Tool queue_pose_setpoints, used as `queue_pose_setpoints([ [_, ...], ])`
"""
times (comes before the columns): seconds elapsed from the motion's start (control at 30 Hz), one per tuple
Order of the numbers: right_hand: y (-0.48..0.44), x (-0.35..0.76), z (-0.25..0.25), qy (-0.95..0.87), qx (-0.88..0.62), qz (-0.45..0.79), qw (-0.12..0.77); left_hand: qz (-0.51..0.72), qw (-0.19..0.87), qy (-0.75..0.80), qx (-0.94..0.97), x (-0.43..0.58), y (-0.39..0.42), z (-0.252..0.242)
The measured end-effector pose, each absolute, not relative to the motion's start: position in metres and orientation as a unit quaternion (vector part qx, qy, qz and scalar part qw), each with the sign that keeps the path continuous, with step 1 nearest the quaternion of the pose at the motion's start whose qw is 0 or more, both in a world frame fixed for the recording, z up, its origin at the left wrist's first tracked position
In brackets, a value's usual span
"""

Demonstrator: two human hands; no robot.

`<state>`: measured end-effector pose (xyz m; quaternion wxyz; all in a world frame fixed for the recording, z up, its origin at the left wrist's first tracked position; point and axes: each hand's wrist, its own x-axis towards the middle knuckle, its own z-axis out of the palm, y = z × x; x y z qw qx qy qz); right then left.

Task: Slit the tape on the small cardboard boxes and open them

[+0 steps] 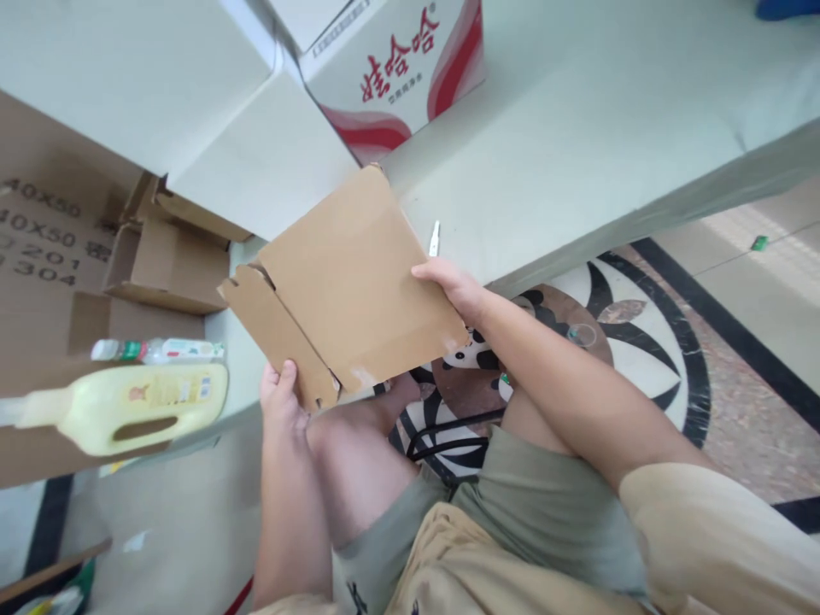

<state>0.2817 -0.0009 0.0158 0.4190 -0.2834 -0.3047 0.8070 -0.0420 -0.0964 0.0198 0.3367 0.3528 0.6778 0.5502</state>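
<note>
I hold a flat brown cardboard box blank (349, 278) above my knees, in front of the pale green table (576, 145). My right hand (452, 286) grips its right edge, thumb on top. My left hand (282, 397) pinches the folded flap at its lower left corner. The blank is tilted, with a notched side flap hanging at the left.
A white and red printed carton (410, 68) stands at the table's back. An open small brown box (170, 260) lies left, near a yellow handled bottle (137, 406) and a thin white bottle (157, 349). A small white item (434, 239) lies on the table. Patterned floor is at right.
</note>
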Motion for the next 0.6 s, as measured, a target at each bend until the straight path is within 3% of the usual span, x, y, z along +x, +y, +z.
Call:
queue_pose_setpoints([
  [0.23, 0.015, 0.305, 0.019, -0.267, -0.297, 0.749, 0.528, 0.560, 0.408, 0.618, 0.372, -0.013, 0.010, 0.023],
  [0.6, 0.021, 0.331, 0.011, -0.172, -0.436, 0.711, 0.525, 0.543, 0.523, 0.564, 0.336, 0.023, 0.052, -0.020],
])
